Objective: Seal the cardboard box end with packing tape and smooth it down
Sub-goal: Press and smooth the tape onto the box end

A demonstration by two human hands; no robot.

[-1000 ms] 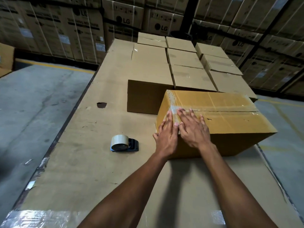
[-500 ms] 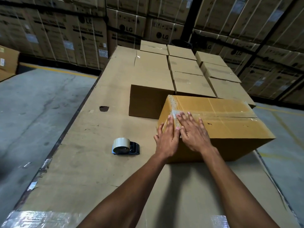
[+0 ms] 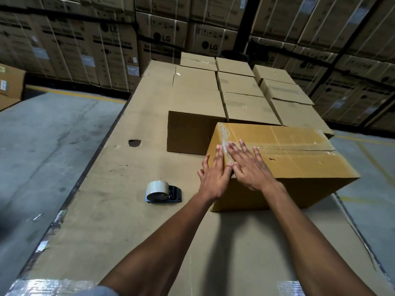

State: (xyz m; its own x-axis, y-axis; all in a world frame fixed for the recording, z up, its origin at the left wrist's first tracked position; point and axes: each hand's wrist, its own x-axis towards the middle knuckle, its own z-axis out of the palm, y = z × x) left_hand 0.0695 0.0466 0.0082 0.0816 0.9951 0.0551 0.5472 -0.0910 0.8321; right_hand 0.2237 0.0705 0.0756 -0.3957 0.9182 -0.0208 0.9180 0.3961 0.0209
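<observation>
Little moved: both hands stay flat | left hand (image 3: 215, 176) on box (image 3: 299, 165) end, right hand (image 3: 250, 167) on top, fingers spread, pressing tape (image 3: 224, 146) | dispenser (image 3: 163, 192) left of box | stiff, likely light; tape slick; steady by near corner

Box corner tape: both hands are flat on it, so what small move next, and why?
Probably slide the left hand down the end face, pressing the tape. The right hand already covers the cardboard box top, and the tape looks wrinkled at the edge.

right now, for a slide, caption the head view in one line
Both hands, left and right, press clear tape along the box end; tape dispenser lies beside it.
</observation>
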